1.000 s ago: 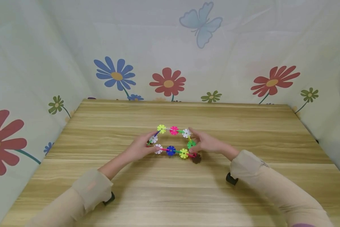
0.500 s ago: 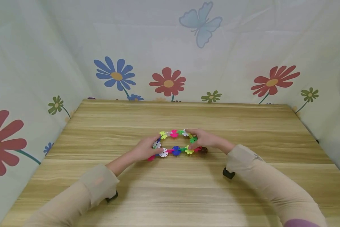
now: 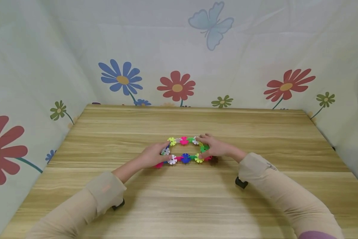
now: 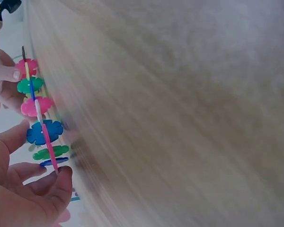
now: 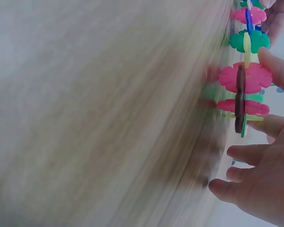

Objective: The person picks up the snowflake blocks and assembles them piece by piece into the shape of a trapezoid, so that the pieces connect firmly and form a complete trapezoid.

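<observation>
A loop of interlocking plastic snowflake discs (image 3: 185,158) sits low over the wooden table, yellow, pink, white, green and blue pieces slotted edge to edge. My left hand (image 3: 152,155) grips its left end, thumb on the front white disc (image 3: 172,160), index finger near the back yellow disc (image 3: 171,141). At the other end my right hand (image 3: 216,146) holds the loop between its thumb, on the front yellow disc (image 3: 199,158), and fingers by the back white disc. A dark brown disc (image 5: 239,98) sticks out from the right corner. My palms partly hide both ends.
The wood-grain table (image 3: 179,199) spreads around the loop on all sides. Behind it hangs a pale curtain (image 3: 241,59) printed with flowers and a butterfly. Black wrist straps (image 3: 241,182) show under the rolled sleeves.
The loop has shifted slightly right and tilted, with its front row more level. My right thumb has moved onto the front yellow disc. Over the last half second little differs.
</observation>
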{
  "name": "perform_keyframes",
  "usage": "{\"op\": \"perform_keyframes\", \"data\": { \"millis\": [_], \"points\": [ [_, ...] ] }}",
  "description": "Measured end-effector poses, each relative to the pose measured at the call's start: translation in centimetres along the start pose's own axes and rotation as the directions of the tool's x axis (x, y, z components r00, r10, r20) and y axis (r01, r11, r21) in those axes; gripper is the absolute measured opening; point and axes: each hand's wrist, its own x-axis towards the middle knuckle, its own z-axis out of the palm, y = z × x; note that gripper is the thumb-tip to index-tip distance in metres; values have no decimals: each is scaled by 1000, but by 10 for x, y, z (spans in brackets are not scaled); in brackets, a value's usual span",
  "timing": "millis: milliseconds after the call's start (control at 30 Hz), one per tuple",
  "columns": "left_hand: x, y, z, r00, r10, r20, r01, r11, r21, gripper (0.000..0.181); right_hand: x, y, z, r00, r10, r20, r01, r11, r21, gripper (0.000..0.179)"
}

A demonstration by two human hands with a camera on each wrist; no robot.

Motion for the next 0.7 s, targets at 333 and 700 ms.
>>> {"op": "perform_keyframes", "data": {
  "millis": [333, 700],
  "points": [
    [-3, -3, -2, 1000, 26, 16, -25, 1000, -10, 69, -6, 2, -1, 1000, -22, -13, 23, 999, 36, 82],
    [-27, -24, -7, 956, 290, 31, -280, 883, 378, 65, -38, 6, -8, 982, -165, -94, 156, 982, -103, 72]
  ]
}}
